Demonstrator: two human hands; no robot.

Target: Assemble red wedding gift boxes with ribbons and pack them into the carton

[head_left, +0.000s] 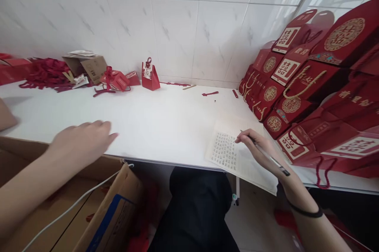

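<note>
My right hand [255, 146] holds a pen [271, 160] in a writing grip. The pen's tip is over a notebook [260, 179], whose page carries rows of small handwritten marks. The notebook lies at the table's front edge and overhangs it a little. My left hand [84, 137] is in the air above the near left edge of the white table [166, 126], over an open cardboard box [109, 193]. Motion blurs its fingers, so whether they hold anything is unclear.
Stacked red gift boxes [296, 74] with rope handles fill the right side. Red ribbons [49, 72], a small carton [94, 68] and a small red box [151, 77] stand along the tiled wall. A white cable [79, 205] crosses the cardboard box.
</note>
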